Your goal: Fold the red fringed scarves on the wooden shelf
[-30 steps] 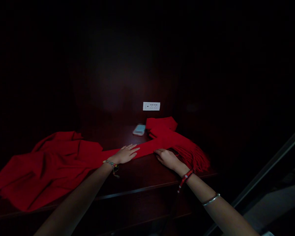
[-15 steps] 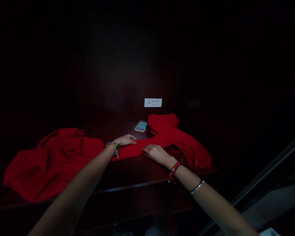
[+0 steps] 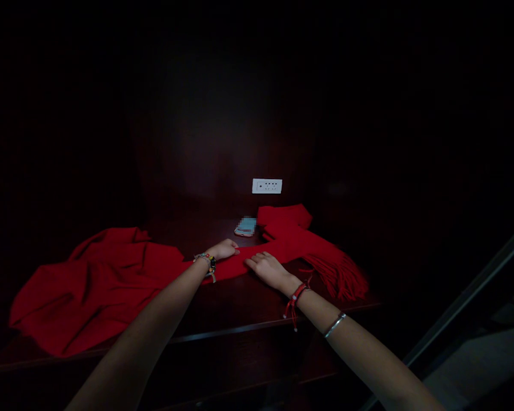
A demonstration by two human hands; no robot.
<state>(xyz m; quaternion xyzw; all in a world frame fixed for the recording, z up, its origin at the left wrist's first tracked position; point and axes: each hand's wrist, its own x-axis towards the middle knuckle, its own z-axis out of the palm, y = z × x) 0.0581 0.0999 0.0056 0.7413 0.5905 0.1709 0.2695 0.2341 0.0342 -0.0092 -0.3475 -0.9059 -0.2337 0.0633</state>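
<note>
A long red scarf point(image 3: 289, 245) lies across the dark wooden shelf, spread wide and wrinkled at the left, drawn into a narrow band in the middle, with a fringed end at the right. At the band's far edge, my left hand point(image 3: 223, 250) has its fingers closed on the cloth. My right hand point(image 3: 269, 270) is on the near edge a short way to the right, its fingers bent and closed on the fabric; the fingertips are partly hidden. The band runs between both hands.
A phone-like object point(image 3: 245, 227), partly pixelated, lies behind the scarf. A white socket panel point(image 3: 266, 186) is set in the dark back wall. The shelf's front edge point(image 3: 223, 333) runs below my wrists, and a pale-edged frame point(image 3: 466, 302) slants at the lower right.
My two hands have come slightly closer together along the band, the left moving right and the right moving a little left. The whole view has shifted slightly.
</note>
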